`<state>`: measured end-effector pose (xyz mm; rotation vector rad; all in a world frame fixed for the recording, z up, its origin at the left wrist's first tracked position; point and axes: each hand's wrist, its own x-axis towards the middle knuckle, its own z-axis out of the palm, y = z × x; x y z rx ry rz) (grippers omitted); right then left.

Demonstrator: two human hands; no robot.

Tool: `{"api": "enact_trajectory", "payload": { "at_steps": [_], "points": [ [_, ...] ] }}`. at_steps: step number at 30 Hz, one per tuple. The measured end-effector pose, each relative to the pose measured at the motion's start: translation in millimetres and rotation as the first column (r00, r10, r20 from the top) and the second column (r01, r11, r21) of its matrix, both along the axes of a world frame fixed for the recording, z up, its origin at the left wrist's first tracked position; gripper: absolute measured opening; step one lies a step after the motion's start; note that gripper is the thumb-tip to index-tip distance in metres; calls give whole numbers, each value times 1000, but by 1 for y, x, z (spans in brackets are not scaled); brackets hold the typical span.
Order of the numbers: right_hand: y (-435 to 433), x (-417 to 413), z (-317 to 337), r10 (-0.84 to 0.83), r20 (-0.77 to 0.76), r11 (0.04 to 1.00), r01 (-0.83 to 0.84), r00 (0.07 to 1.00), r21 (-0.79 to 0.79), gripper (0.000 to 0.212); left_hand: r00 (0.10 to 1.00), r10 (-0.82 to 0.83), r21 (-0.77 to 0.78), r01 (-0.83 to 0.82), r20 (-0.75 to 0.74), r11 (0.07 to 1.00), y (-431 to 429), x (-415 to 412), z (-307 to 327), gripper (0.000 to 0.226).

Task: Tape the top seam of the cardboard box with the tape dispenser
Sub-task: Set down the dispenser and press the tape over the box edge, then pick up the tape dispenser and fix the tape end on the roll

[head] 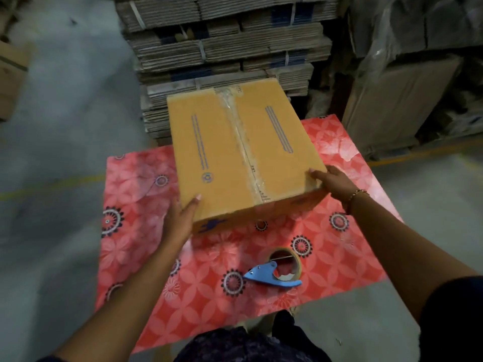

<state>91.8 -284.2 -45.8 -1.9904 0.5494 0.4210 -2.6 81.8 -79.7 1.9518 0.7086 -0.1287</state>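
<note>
A closed brown cardboard box [222, 152] sits on a red floral tablecloth, with a strip of clear tape [241, 142] running along its top seam from the far edge to the near edge. My left hand [181, 220] grips the box's near left corner. My right hand [332, 182] holds its near right corner, with a bracelet on the wrist. The blue tape dispenser [277, 270], loaded with a roll of brown tape, lies on the cloth in front of the box, between my forearms, touched by neither hand.
The table [339, 257] is small, with grey concrete floor on both sides. Bundled stacks of flat cardboard [222, 48] rise just behind the box. Plastic-wrapped cartons [405, 87] stand at the right and another carton [10, 74] at the far left.
</note>
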Motion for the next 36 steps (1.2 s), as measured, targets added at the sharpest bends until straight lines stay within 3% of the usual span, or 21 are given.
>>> {"api": "enact_trajectory", "payload": {
  "at_steps": [3,7,10,14,18,22,24,26,28,29,32,34,36],
  "points": [
    [15,-6,-1,-67,-11,990,68,998,122,42,999,30,-171,-24,32,985,8,-5,-7,74],
    [42,-21,-13,-60,109,991,46,992,127,43,994,69,-261,-44,89,964,50,-17,-15,74],
    [77,-33,-16,-31,140,990,11,990,144,45,987,114,-298,-75,117,951,77,-30,1,50],
    [117,-43,-20,13,146,992,-32,989,126,71,983,133,-264,-96,128,960,113,-42,10,38],
    [143,-49,-22,95,141,992,-105,985,70,60,985,147,-247,-120,94,962,137,-52,11,29],
    [145,-52,-23,152,105,987,-155,983,30,77,988,136,-216,-118,69,969,140,-55,12,25],
    [135,-57,-20,167,64,985,-170,984,39,84,993,104,-94,-98,64,991,144,-56,10,38],
    [118,-69,-15,187,58,982,-188,981,2,84,994,71,225,-88,81,970,141,-60,9,70],
    [93,-91,-16,172,44,982,-168,984,-83,80,975,10,523,-127,221,843,121,-73,15,65],
    [77,-104,-22,147,13,981,-144,989,-129,78,950,-63,591,-137,305,795,104,-81,22,55],
    [38,-150,-51,70,-212,963,-121,975,-240,89,869,-265,565,-21,418,825,47,-101,33,32],
    [38,-177,-62,56,-400,981,-124,915,-146,91,854,-346,498,122,388,858,18,-107,27,28],
    [47,-194,-84,22,-469,997,-52,883,-50,81,845,-414,448,242,339,861,-4,-109,17,25]
  ]
}}
